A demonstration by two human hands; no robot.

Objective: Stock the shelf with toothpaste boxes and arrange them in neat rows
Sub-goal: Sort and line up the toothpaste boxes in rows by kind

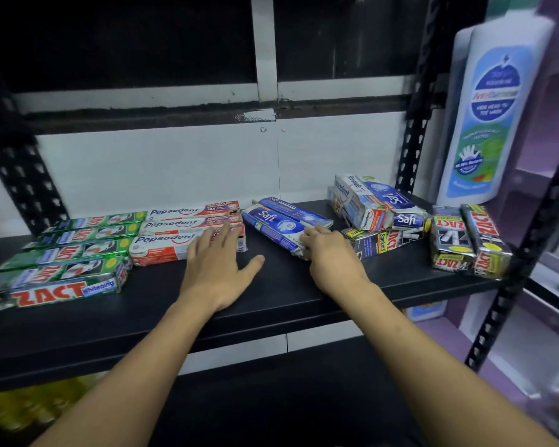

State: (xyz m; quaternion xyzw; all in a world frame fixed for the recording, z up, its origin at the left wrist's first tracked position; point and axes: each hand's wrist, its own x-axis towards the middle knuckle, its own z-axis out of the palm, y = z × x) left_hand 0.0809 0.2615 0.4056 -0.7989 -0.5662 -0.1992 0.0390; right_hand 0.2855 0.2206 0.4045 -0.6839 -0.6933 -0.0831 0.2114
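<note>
Left of the left hand (218, 259) lie green Zact boxes (68, 253); its spread fingers rest on the Pepsodent boxes (175, 235). The right hand (328, 253) curls around the near end of the blue Safi boxes (281, 225); beyond it sits a loose pile (375, 208) on the shelf (207, 317).

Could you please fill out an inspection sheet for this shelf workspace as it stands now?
Surface: black shelf, front strip bare.
Job's things: green Zact boxes and Pepsodent boxes in rows at left; Safi boxes askew at centre.
Clutter: mixed box heap and Zact Smokers boxes at right, unsorted.
Grippers: left hand open, flat against the Pepsodent row; right hand on the Safi boxes' near end, grip unclear.
Cables: nothing seen.
Surroundings: large white bottle at right.
</note>
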